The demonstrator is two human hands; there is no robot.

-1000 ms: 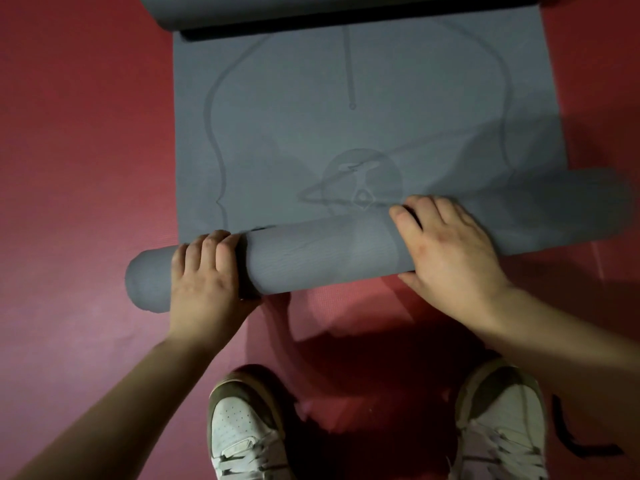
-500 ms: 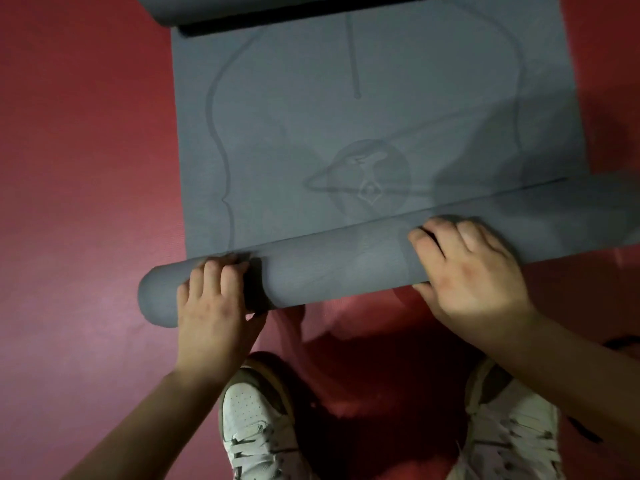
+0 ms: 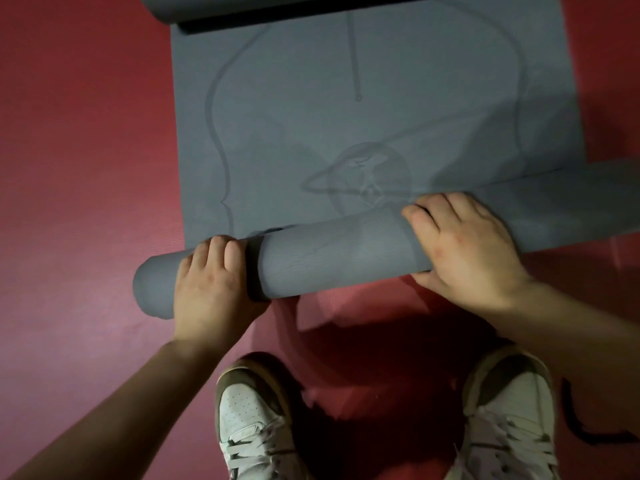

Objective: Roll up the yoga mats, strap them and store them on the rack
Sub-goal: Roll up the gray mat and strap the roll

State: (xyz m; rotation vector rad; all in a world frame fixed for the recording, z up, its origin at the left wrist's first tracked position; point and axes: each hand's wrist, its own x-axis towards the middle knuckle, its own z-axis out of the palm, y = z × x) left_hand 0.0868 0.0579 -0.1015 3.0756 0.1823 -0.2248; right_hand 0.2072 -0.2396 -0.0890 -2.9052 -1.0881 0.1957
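A grey yoga mat (image 3: 381, 109) with faint printed lines lies flat on the red floor, running away from me. Its near end is wound into a thick roll (image 3: 329, 258) that lies slanted across the view, left end nearer to me. My left hand (image 3: 211, 285) grips the roll near its left end, fingers curled over the top. My right hand (image 3: 460, 244) grips the roll to the right of its middle, fingers over the top and thumb below. The mat's far end curls up at the top edge of the view.
My two white and brown sneakers (image 3: 256, 417) stand on the red floor (image 3: 79, 168) just behind the roll. A thin black strap (image 3: 585, 427) lies on the floor at the lower right, beside my right shoe.
The roll and both hands have shifted only slightly over the mat's printed circle. Both hands keep their grip in the same places on the roll.
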